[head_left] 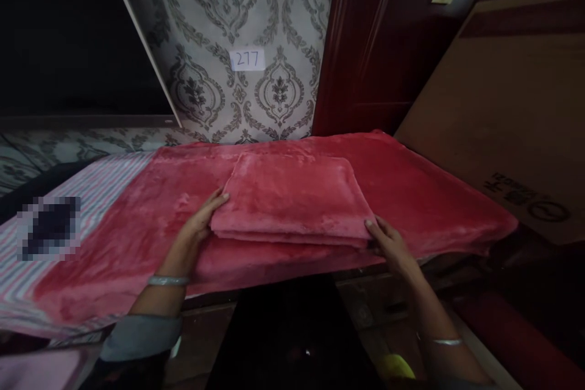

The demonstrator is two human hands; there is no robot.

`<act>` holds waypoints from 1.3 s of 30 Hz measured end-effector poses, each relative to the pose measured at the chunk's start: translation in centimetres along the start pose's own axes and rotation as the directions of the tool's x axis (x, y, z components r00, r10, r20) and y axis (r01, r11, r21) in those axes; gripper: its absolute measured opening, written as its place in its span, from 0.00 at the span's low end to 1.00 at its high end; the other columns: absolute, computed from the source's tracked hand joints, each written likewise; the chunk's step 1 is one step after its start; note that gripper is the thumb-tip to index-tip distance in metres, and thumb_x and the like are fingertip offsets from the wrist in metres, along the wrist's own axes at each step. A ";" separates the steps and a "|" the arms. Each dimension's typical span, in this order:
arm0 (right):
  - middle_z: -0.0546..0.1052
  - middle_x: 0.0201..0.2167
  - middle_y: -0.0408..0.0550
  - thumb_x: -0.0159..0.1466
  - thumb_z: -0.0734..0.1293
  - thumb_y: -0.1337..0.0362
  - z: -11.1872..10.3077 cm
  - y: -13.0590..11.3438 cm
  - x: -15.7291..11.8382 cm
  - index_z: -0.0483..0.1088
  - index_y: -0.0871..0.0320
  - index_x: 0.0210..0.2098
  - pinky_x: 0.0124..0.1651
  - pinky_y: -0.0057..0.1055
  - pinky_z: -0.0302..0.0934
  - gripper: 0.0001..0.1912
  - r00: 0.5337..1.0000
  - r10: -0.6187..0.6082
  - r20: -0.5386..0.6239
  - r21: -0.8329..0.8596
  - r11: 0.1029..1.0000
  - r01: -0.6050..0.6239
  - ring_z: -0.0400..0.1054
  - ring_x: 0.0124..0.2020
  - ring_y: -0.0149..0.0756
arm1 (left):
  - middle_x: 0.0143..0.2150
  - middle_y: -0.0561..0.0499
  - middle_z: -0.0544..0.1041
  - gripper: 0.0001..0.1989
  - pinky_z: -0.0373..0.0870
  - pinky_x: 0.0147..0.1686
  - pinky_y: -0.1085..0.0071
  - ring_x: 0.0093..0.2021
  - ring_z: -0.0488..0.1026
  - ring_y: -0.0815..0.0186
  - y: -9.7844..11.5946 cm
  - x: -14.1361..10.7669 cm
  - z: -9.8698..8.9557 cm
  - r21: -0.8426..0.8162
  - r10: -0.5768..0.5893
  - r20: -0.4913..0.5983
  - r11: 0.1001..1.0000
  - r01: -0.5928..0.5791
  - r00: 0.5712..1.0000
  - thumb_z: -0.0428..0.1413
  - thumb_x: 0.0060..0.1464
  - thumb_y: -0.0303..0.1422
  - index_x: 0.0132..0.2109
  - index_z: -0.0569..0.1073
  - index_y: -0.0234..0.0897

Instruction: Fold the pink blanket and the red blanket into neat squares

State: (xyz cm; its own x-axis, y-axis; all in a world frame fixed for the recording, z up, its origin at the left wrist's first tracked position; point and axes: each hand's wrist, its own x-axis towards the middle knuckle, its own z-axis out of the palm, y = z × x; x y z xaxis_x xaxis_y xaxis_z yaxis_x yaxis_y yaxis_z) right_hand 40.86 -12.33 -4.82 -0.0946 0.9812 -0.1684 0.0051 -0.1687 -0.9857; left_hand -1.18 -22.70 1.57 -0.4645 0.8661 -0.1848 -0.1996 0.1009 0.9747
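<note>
A folded pink plush cloth (292,195), stacked in layers, lies on a larger pink plush cover (178,195) spread over a table-like surface. My left hand (208,213) holds the folded cloth's left edge, thumb on top and the other fingers along the side. At the front right corner, my right hand (386,237) grips the cloth with the thumb above and fingers partly hidden beneath.
A striped cloth (109,177) with a blurred dark item (50,228) lies at the left. A large cardboard box (512,103) stands at the right. Behind are a dark screen (82,36), patterned wall (278,91) and dark red door (365,42).
</note>
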 end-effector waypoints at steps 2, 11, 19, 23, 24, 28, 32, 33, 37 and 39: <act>0.79 0.50 0.49 0.52 0.76 0.50 0.2 -0.4 0.0 0.72 0.52 0.52 0.29 0.40 0.76 0.31 0.998 0.043 0.047 0.094 0.994 -0.047 0.76 0.42 0.49 | 0.45 0.45 0.84 0.30 0.81 0.45 0.61 0.47 0.82 0.54 0.3 0.5 0.3 -0.006 -0.017 -0.010 1.000 0.017 1.000 0.67 0.45 0.38 0.58 0.76 0.41; 0.83 0.41 0.51 0.58 0.72 0.54 1.1 -3.7 4.1 0.76 0.56 0.43 0.54 0.42 0.73 0.17 0.942 0.143 0.302 0.305 0.922 -0.238 0.77 0.50 0.47 | 0.52 0.39 0.82 0.29 0.81 0.49 0.59 0.50 0.81 0.50 2.2 3.9 1.1 -0.195 -0.185 0.062 0.962 0.193 0.981 0.65 0.51 0.32 0.61 0.73 0.32; 0.83 0.42 0.47 0.46 0.75 0.64 4.5 -8.1 6.3 0.76 0.52 0.46 0.56 0.46 0.71 0.25 0.937 -0.058 0.344 0.188 0.982 -0.008 0.77 0.47 0.50 | 0.70 0.47 0.66 0.47 0.67 0.64 0.61 0.68 0.65 0.50 3.9 7.1 1.5 0.174 0.177 0.047 0.968 -0.183 0.983 0.70 0.38 0.32 0.68 0.67 0.44; 0.81 0.48 0.47 0.44 0.76 0.64 5.6 -11.9 8.1 0.73 0.51 0.53 0.56 0.45 0.70 0.36 0.918 -0.223 0.327 0.195 0.967 0.165 0.76 0.51 0.50 | 0.70 0.50 0.66 0.46 0.65 0.66 0.61 0.69 0.64 0.50 8.2 6.4 1.4 0.241 0.328 0.124 0.906 -0.349 0.937 0.67 0.40 0.35 0.69 0.66 0.44; 0.81 0.48 0.47 0.43 0.77 0.64 5.7 -12.8 8.6 0.73 0.51 0.54 0.55 0.44 0.70 0.37 0.916 -0.253 0.312 0.206 0.959 0.195 0.75 0.51 0.50 | 0.70 0.51 0.67 0.45 0.65 0.66 0.61 0.69 0.64 0.51 9.3 5.9 1.2 0.253 0.372 0.116 0.885 -0.390 0.921 0.66 0.41 0.36 0.69 0.66 0.44; 0.81 0.50 0.46 0.44 0.78 0.62 5.2 -14.7 9.9 0.73 0.51 0.53 0.54 0.41 0.70 0.36 0.907 -0.305 0.290 0.237 0.941 0.241 0.76 0.50 0.48 | 0.65 0.49 0.73 0.42 0.70 0.62 0.59 0.62 0.71 0.52 11.4 3.8 -0.1 0.200 0.456 0.080 0.864 -0.463 0.886 0.65 0.43 0.38 0.67 0.67 0.45; 0.82 0.46 0.48 0.46 0.74 0.62 4.8 -11.3 10.4 0.74 0.52 0.51 0.49 0.42 0.73 0.30 0.916 -0.177 0.361 0.118 0.983 0.143 0.78 0.45 0.48 | 0.55 0.47 0.81 0.43 0.76 0.54 0.55 0.53 0.78 0.50 6.8 2.7 -1.3 0.166 0.294 0.054 0.940 -0.299 0.954 0.67 0.35 0.34 0.63 0.71 0.43; 0.82 0.43 0.49 0.47 0.73 0.62 4.6 -9.8 10.5 0.75 0.53 0.49 0.47 0.43 0.73 0.28 0.919 -0.098 0.381 0.048 0.995 0.086 0.78 0.43 0.48 | 0.53 0.47 0.81 0.42 0.77 0.52 0.55 0.51 0.79 0.50 4.9 2.6 -1.6 0.164 0.202 0.047 0.965 -0.207 0.978 0.67 0.34 0.34 0.62 0.72 0.43; 0.82 0.42 0.51 0.50 0.70 0.60 2.8 -4.8 10.9 0.76 0.53 0.45 0.46 0.43 0.74 0.22 0.916 0.060 0.396 -0.120 0.993 -0.013 0.78 0.41 0.47 | 0.51 0.44 0.82 0.36 0.78 0.51 0.56 0.50 0.79 0.52 -0.6 2.6 -3.7 0.150 -0.011 0.002 0.989 0.010 1.000 0.67 0.40 0.35 0.60 0.73 0.42; 0.81 0.45 0.53 0.52 0.70 0.58 1.7 -4.4 11.3 0.75 0.54 0.51 0.51 0.47 0.72 0.26 0.948 -0.036 0.315 -0.204 0.973 0.105 0.77 0.46 0.49 | 0.53 0.43 0.80 0.36 0.77 0.53 0.53 0.53 0.78 0.49 -0.7 3.1 -4.6 0.228 0.035 -0.047 0.973 -0.023 0.998 0.67 0.44 0.37 0.62 0.71 0.40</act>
State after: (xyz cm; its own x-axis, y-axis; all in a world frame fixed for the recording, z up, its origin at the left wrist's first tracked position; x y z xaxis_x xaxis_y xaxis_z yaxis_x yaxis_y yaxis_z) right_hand 38.05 -0.68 -2.39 -0.4036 0.9069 -0.1207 0.1981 -0.0422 -0.9793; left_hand -6.44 -22.36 -0.26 -0.5117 0.8448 -0.1564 0.0129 0.1895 0.9818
